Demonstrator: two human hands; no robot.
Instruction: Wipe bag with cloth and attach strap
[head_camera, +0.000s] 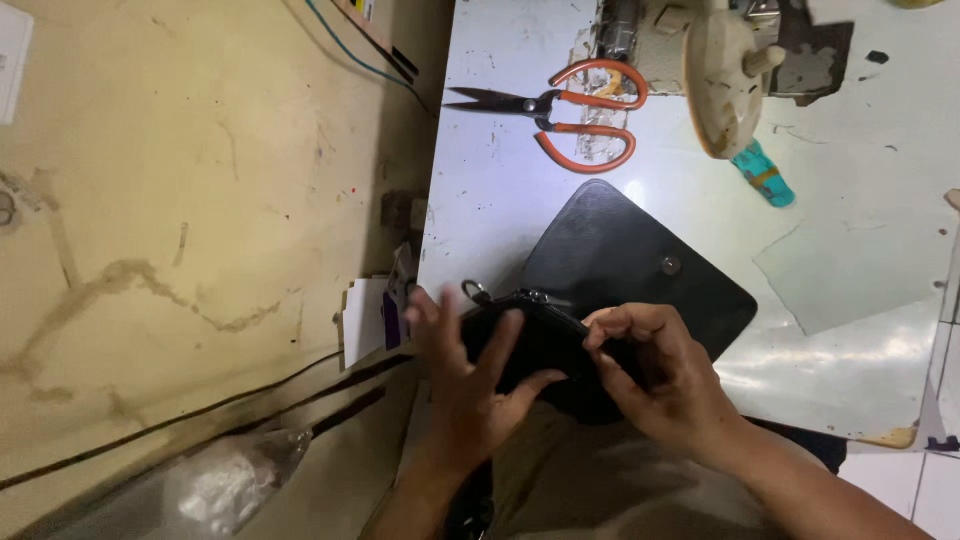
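The person's 2 bare hands meet at the near edge of a worn white worktable (850, 330), both on a small black leather pouch with a rounded flap (625, 265). The pouch lies partly on the table and partly over the person's lap, its flap spread open and pointing away across the tabletop, with 1 round metal snap (670, 265) showing on the flap.

The left hand (470, 375) rests against the pouch's near left end with its fingers spread and extended, the palm pressed to the black body rather than curled around it. The right hand (655, 375) has its fingers bent and pinched onto the upper edge of the pouch body, just below the flap. A small metal ring (474, 291) sticks out at the pouch's left corner, just above the left hand's fingertips.

Farther back on the table lie scissors with orange looped handles and dark blades (560, 110), blades pointing left, well apart from the pouch. Beside them to the right stands a cream-coloured machine handwheel (722, 80), with a teal cylindrical object (765, 175) just below it. To the left of the table runs a stained beige floor (180, 200), where a crumpled clear plastic bag (230, 480) lies near the bottom of the view.
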